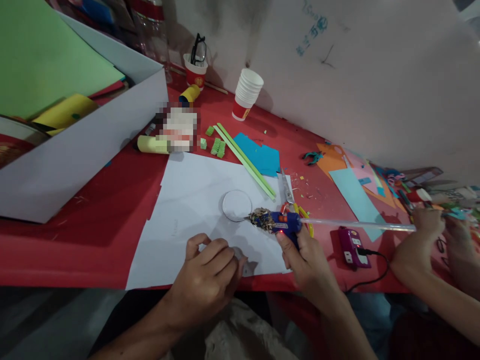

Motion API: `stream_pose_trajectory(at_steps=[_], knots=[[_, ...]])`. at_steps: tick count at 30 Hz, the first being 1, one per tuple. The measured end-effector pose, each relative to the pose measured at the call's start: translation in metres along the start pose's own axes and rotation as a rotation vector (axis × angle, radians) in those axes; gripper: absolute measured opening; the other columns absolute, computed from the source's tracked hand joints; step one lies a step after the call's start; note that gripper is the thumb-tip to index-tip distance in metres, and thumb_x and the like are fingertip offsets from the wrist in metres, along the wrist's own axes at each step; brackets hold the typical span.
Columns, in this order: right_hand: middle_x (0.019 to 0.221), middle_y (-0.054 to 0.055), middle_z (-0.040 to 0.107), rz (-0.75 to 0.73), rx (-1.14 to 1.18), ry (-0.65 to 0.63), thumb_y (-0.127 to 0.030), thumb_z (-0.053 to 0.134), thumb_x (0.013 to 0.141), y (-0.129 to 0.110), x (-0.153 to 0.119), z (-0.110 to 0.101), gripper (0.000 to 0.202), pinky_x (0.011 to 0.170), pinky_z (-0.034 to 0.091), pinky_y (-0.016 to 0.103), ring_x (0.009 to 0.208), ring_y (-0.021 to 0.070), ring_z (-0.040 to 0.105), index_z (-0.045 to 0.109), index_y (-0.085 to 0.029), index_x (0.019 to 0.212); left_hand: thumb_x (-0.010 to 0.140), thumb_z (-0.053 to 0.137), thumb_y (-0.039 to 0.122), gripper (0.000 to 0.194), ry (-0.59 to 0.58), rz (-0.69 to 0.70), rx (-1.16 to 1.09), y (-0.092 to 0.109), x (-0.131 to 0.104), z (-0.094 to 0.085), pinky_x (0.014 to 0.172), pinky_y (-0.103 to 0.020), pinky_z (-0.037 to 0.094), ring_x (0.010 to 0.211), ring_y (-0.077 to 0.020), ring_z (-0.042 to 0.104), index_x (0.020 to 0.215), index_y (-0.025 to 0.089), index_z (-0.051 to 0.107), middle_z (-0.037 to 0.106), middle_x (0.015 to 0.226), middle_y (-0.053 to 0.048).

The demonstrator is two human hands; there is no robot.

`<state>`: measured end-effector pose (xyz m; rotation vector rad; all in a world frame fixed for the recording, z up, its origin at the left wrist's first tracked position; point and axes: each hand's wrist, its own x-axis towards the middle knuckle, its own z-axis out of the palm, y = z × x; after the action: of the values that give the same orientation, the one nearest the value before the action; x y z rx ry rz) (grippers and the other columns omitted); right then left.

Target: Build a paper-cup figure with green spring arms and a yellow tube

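Observation:
My right hand (305, 257) is wrapped round the handle of a blue hot glue gun (287, 222). A long clear glue stick (356, 224) juts from its back, and the front is crusted with brownish bits. Its nozzle points left, at the edge of a round white piece (237, 206) on white paper (187, 200). Below that, my left hand (212, 272) is closed with curled fingers; what they hold, if anything, is hidden. Scissors (287, 187) with yellow handles lie behind the glue gun. Light green paper strips (247, 162) lie across the paper's far edge.
A white box (86, 135) of coloured paper stands at left. Stacked paper cups (248, 92) and a cup (195, 72) holding glasses stand near the wall. Pliers (313, 158) and a purple power adapter (353, 248) with a cord lie at right, near another person's arms (416, 250).

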<state>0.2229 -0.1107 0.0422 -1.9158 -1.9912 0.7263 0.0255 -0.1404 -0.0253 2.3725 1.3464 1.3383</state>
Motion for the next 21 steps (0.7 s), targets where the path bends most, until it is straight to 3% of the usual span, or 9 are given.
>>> stream_pose_trajectory(at_steps=[15,21], knots=[[0.050,-0.002,0.054,0.029,-0.032,-0.005,-0.048,0.040,0.095,0.000,0.010,-0.007,0.039,0.051,0.037,0.029,0.047,0.0205,0.054,0.056,-0.015,0.110,0.086,0.062,0.008,0.022,-0.026,0.005,0.018,0.000,-0.001,0.000,0.078,-0.041,0.034,0.072,-0.0163,0.062,0.068,0.015,0.054,0.067,0.067,0.001],[0.049,-0.002,0.053,0.079,-0.030,0.064,-0.054,0.042,0.093,0.003,0.017,-0.010,0.040,0.051,0.038,0.030,0.046,0.0207,0.053,0.057,-0.018,0.103,0.085,0.064,0.007,0.020,-0.010,-0.001,-0.015,0.000,0.000,0.000,0.077,-0.041,0.034,0.073,-0.0164,0.062,0.069,0.015,0.056,0.068,0.068,0.001]])
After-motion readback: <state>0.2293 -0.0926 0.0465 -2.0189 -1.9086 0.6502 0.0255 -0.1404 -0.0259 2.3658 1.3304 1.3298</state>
